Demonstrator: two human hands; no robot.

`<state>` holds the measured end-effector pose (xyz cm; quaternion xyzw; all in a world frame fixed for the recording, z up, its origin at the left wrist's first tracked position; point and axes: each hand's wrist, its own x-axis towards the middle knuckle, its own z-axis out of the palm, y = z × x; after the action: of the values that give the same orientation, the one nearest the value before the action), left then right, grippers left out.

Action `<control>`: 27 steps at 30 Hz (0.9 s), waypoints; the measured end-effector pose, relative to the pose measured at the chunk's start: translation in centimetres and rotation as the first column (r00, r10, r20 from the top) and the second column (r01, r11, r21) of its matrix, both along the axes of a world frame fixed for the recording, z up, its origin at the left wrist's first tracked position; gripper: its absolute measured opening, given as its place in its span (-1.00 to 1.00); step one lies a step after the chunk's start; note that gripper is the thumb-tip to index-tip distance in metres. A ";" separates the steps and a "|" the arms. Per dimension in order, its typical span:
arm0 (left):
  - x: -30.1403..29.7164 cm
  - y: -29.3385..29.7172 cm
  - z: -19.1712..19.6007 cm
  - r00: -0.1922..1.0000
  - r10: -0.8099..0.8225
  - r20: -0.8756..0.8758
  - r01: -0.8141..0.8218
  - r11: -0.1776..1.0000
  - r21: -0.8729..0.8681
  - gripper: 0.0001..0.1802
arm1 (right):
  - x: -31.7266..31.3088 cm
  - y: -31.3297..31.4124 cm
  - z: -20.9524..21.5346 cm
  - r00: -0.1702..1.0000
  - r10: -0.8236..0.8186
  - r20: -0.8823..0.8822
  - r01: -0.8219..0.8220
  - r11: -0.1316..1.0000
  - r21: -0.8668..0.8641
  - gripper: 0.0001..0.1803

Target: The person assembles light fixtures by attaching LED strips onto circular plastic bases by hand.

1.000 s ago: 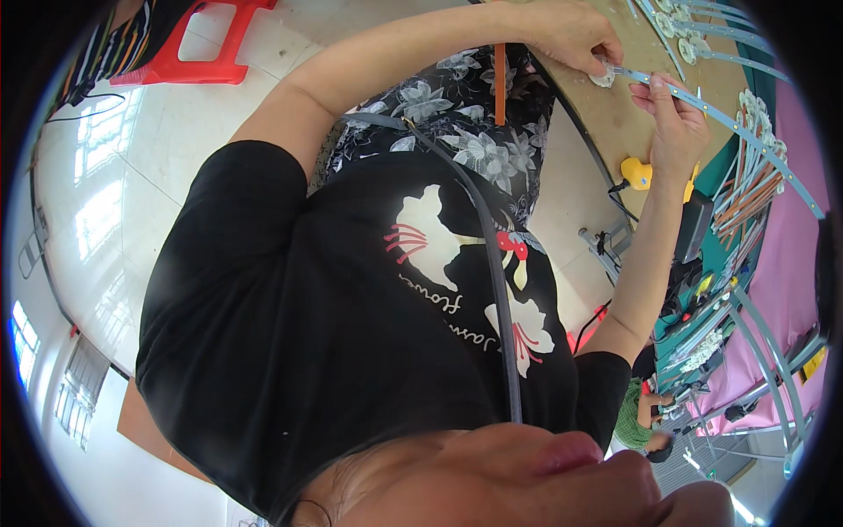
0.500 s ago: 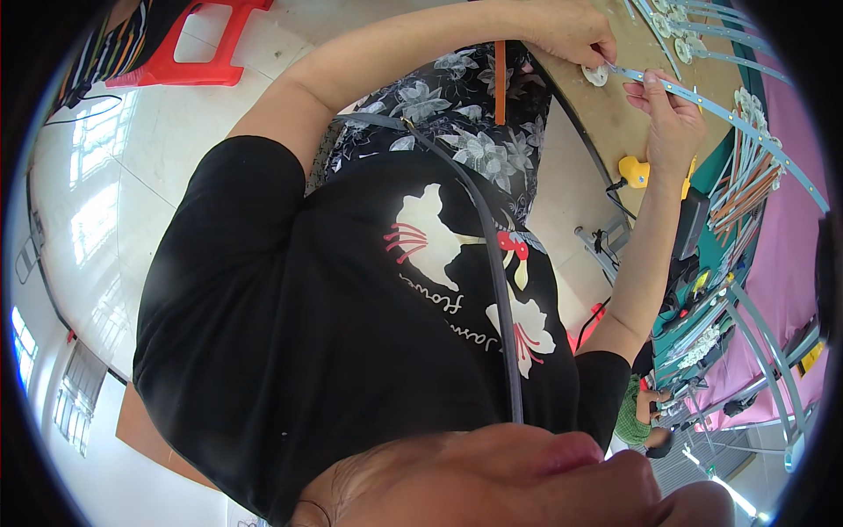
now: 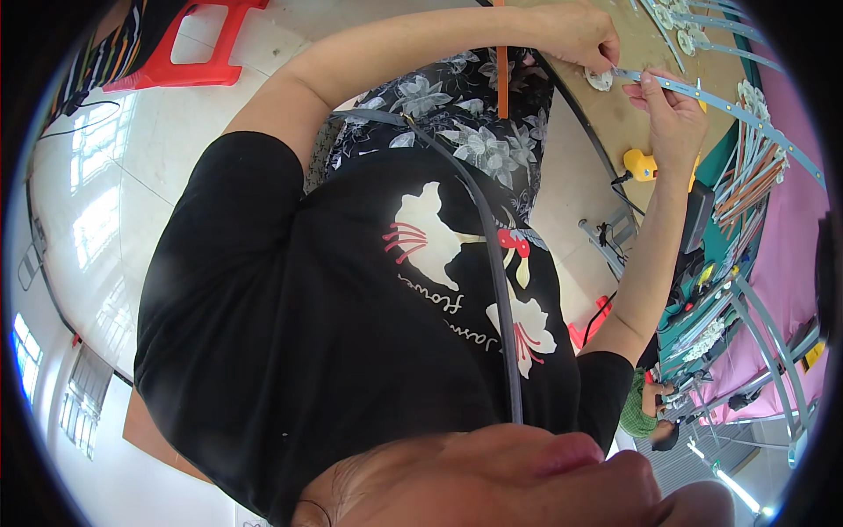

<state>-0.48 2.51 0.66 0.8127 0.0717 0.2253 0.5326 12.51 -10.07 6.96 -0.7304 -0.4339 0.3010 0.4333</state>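
Observation:
A pale blue strip with evenly spaced small yellowish spots (image 3: 742, 114), like an LED strip, runs from my hands down toward the right rim. My right hand (image 3: 674, 127) pinches it near its end between thumb and fingers. At the strip's tip, my left hand (image 3: 575, 33) is closed, its fingertips pressed together; what they hold is too small to make out. Just below those fingertips a small white round piece (image 3: 600, 80) lies on the tan tabletop (image 3: 575, 81), partly covered by the hand.
A yellow tool (image 3: 640, 165) with a black cord lies by the table's near edge, beside my right wrist. Bundles of white and brown strips (image 3: 746, 189) lie farther right on a green surface, next to pink cloth (image 3: 786, 228). More blue strips (image 3: 729, 44) lie at the upper right. A red stool (image 3: 198, 53) stands at left.
Both hands keep nearly the same places and grips. The strip's trailing part has shifted slightly upward at the right rim, and the view has moved a little.

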 end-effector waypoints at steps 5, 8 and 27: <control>0.5 0.0 -0.7 0.996 0.006 0.086 -0.012 0.998 0.069 -0.86 | 0.4 -0.3 0.0 0.998 -0.033 -0.045 0.033 0.999 -0.005 -0.79; 0.1 0.0 -0.2 1.000 0.016 -0.014 -0.016 1.000 0.002 -0.85 | 0.3 0.0 0.3 0.998 -0.025 -0.059 0.025 1.000 -0.009 -0.79; -0.1 -0.5 0.0 0.993 -0.076 -0.088 0.066 0.992 -0.111 -0.84 | 0.2 -0.9 0.1 0.999 -0.031 -0.032 0.030 0.999 -0.041 -0.79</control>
<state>-0.58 1.97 0.65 0.7941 0.0793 0.1645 0.5796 12.67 -10.96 7.01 -0.7407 -0.4093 0.3149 0.4298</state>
